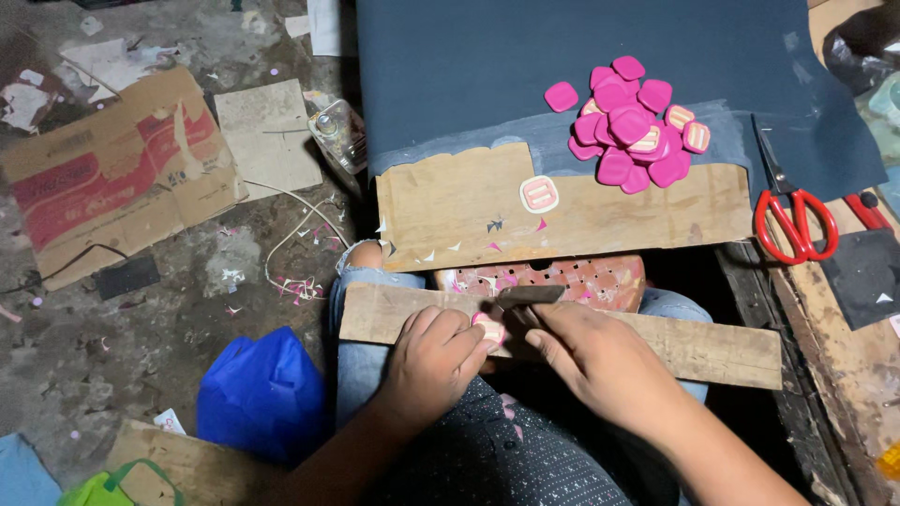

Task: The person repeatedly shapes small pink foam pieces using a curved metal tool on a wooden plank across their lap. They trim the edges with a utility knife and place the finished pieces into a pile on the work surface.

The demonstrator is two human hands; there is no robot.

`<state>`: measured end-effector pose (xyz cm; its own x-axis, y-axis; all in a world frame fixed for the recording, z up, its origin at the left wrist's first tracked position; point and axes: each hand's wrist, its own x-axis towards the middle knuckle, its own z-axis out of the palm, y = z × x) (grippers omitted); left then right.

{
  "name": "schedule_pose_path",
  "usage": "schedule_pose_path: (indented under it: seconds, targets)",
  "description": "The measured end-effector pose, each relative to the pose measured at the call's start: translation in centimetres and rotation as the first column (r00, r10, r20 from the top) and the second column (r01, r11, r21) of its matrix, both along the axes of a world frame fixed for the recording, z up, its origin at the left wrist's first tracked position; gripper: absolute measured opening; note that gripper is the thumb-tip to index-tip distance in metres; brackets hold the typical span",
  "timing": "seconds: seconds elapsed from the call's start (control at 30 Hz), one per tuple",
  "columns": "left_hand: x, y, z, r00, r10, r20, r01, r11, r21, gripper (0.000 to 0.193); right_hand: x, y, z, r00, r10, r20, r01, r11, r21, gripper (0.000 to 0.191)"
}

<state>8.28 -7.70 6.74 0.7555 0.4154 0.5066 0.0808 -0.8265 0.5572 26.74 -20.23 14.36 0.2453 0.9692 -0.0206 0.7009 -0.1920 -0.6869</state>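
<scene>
Left hand (pixel 433 361) pinches a small pink buckle piece (pixel 489 330) against the wooden plank (pixel 712 349) across the lap. Right hand (pixel 592 361) grips a flat blade (pixel 528 296), tip just above-right of the piece, long axis along the plank. Pink pile (pixel 630 126) lies well apart up the desk (pixel 450 201), red scissors (pixel 795 217) off right.
</scene>
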Motion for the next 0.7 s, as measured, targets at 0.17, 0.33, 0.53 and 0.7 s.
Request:
schedule_pose_path:
  seconds: [0.17,0.33,0.53,0.7]
  targets:
    - [0.0,0.0,-0.1,1.000,-0.021,-0.007,0.021,1.000,-0.004,0.012,-1.6,0.1,-1.5,0.989,0.017,0.146,-0.040,0.987,0.155,0.032]
    - [0.1,-0.5,0.7,0.997,0.023,-0.067,-0.024,1.000,-0.014,0.018,-0.1,-1.4,-2.7,0.990,-0.131,0.053,0.135,0.988,-0.079,0.027]
    - [1.6,-1.2,1.0,0.993,0.110,-0.050,-0.110,0.994,0.006,0.026,0.4,-4.2,-4.3,0.900,-0.344,-0.266,0.331,0.939,-0.095,0.043]
    - [0.9,-1.2,0.5,0.996,0.094,0.005,-0.094,0.996,-0.009,0.020,-1.0,-5.8,-5.3,0.960,-0.251,-0.124,0.273,0.936,0.220,0.037]
